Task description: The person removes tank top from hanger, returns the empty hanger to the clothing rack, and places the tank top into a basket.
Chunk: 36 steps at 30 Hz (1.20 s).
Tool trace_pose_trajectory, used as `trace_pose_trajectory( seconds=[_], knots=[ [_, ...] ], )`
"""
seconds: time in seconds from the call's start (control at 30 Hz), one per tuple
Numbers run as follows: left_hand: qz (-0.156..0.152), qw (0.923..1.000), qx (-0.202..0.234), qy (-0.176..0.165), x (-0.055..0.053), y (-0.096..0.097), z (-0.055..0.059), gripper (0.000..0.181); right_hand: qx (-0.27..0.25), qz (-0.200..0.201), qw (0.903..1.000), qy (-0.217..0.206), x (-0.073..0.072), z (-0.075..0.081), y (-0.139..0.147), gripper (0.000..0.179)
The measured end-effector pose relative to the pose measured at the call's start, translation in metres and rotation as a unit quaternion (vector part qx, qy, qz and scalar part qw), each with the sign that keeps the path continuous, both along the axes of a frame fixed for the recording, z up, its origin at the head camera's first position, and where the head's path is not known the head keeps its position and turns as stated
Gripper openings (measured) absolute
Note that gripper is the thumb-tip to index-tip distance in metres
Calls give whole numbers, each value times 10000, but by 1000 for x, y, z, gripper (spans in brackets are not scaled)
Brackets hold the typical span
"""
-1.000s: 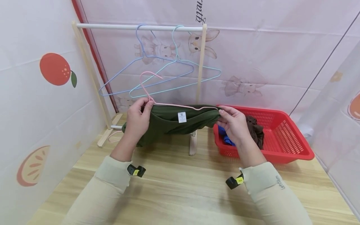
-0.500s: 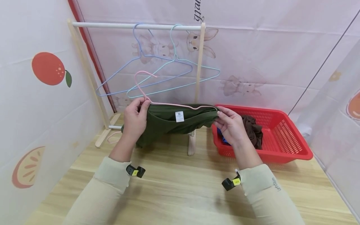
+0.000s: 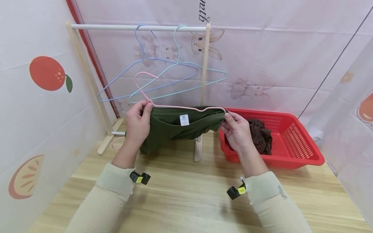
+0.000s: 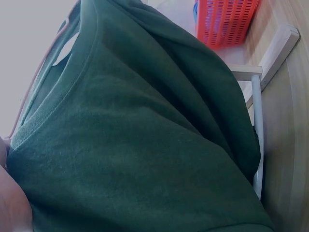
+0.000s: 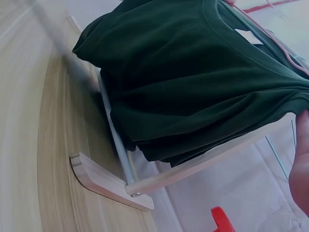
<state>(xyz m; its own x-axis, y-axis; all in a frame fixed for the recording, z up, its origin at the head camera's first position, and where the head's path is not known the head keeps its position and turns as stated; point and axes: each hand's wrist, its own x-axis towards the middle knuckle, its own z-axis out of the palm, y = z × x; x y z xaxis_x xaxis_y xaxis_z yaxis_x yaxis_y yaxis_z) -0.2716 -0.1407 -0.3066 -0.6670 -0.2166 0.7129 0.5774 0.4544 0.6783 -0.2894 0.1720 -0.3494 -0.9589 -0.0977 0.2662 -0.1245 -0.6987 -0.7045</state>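
A dark green T-shirt with a white neck label is held up between both hands in the head view. Along its neckline runs a pink wire hanger, its hook rising at the left. My left hand pinches the hanger near the base of the hook, together with the shirt's collar. My right hand pinches the shirt's right shoulder at the hanger's end. In the left wrist view the shirt fills most of the picture; in the right wrist view its folds hang down in front of the rack.
A wooden rack with a white rail stands behind, carrying a blue hanger and a mint green hanger. At right, a red basket contains brown cloth. Part of another pink hanger lies by the rack's left foot.
Both hands, with the shirt and pink hanger, have shifted slightly left in the head view, and the whole scene has drifted left a little too. The grips look the same.
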Motion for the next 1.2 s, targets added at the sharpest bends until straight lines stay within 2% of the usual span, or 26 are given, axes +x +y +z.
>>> trace_pose_trajectory(
  seconds=[0.23, 0.4, 0.63, 0.73, 0.87, 1.2],
  knots=[
    [2, 10000, 87, 9, 3, 7, -1, 25, 85, -727, 9973, 4, 4, 2, -12, 19],
    [-154, 9998, 148, 35, 3, 14, 2, 24, 105, -917, 9957, -71, 5, 3, -19, 23],
    [-233, 9994, 260, 41, 8, 22, 8, 20, 232, -950, 9951, -109, 5, 3, -24, 26],
    [-265, 9993, 249, -19, 19, 30, 16, 19, 321, -952, 9947, -222, 5, 1, -27, 25],
    [-316, 9991, 277, -84, 33, 40, 26, 20, 522, -984, 9935, -235, 5, -4, -32, 13],
    [-504, 9975, 495, 4, 36, 53, 28, 19, 971, -897, 9911, -144, 7, -10, -50, 6]
  ],
)
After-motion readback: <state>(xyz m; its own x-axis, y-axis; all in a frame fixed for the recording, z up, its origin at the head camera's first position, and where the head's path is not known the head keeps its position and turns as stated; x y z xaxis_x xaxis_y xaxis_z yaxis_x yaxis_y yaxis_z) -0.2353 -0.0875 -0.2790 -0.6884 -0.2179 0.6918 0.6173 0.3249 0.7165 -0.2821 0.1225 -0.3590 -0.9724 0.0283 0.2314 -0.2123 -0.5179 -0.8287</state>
